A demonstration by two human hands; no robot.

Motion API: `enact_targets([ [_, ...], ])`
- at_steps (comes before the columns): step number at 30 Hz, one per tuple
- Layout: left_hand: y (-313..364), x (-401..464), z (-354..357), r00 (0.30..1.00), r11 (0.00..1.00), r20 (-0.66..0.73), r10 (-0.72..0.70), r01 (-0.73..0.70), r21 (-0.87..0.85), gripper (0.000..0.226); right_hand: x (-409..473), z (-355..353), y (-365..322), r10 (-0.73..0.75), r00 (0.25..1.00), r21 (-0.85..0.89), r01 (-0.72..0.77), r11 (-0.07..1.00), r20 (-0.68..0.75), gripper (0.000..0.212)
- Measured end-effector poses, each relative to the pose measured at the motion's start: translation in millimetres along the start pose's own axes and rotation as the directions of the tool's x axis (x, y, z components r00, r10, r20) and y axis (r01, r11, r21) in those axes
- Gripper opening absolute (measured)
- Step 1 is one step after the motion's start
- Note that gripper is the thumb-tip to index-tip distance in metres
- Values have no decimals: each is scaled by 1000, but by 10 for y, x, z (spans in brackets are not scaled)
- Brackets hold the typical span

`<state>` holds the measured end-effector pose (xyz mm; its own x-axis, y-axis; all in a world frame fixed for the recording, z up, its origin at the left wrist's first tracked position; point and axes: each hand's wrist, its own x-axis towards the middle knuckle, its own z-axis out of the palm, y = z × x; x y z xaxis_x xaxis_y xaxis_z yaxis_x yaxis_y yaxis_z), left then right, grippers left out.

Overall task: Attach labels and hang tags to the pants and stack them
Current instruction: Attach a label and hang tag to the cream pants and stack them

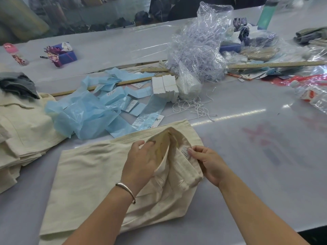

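Cream cotton pants are laid folded flat on the glossy grey table, waistband end toward the centre, directly in front of the person. Waist opening is spread apart by both hands. Left hand, silver bangle on its wrist, is slipped into the opening with fingers curled round the near edge of the waistband. Right hand is closed in a pinch on the small white sewn-in label at the inner waistband, thumb on top.

Stack of matching cream pants is seen at far left, well apart from the worked pair. Beyond the pants: crumpled light-blue plastic bags and paper strips, block of white card hang tags, loose white tag strings, clear bag of pale shredded strips, long wooden ruler. Crushed clear plastic bottle is lying at right.
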<state>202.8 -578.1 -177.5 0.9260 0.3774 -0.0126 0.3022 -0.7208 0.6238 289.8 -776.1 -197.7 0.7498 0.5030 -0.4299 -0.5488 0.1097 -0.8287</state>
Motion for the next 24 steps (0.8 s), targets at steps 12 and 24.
enact_targets([
  [12, 420, -42, 142, 999, 999, -5, -39, 40, 33, 56, -15, 176, -55, -27, 998, 39, 25, 999, 49, 14],
  [24, 387, -150, 356, 976, 990, -171, 137, -131, 44, 10, -83, 120, -9, -237, 963, -341, 182, 922, -125, 23],
])
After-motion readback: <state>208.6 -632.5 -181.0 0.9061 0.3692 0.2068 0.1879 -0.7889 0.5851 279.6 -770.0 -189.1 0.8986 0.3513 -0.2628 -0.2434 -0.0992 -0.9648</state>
